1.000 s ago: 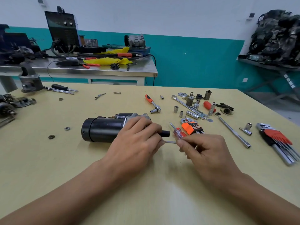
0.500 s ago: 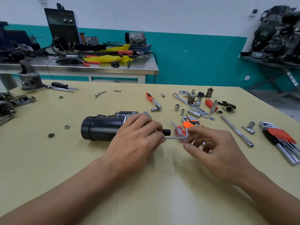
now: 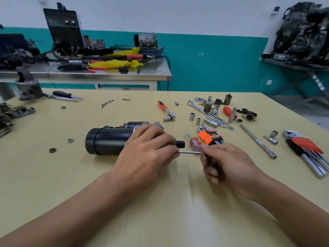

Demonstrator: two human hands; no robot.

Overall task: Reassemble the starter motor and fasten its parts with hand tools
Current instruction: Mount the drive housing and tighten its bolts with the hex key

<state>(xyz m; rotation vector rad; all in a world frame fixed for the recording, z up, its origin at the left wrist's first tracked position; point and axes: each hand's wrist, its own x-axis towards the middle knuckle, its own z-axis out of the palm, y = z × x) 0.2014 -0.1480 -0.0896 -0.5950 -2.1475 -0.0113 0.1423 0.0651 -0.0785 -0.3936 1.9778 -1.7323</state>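
The black starter motor (image 3: 108,141) lies on its side on the yellow table (image 3: 160,202). My left hand (image 3: 147,154) grips its right end, and a black stub sticks out past the fingers. A thin silver hex key (image 3: 189,152) runs level from under my left fingers to my right hand (image 3: 226,168), which pinches its right end. Where the key's tip sits is hidden under my left hand.
An orange hex key set (image 3: 211,136) and a clear red screwdriver (image 3: 194,140) lie just behind my right hand. Behind them lie a ratchet (image 3: 166,111), sockets, a long extension bar (image 3: 256,139) and a red hex key set (image 3: 306,148) at right. Loose nuts (image 3: 70,140) lie left.
My right hand has kept turning the hex key: its bent end showed half a second ago, and now only the straight shaft shows. My left hand stayed on the motor.
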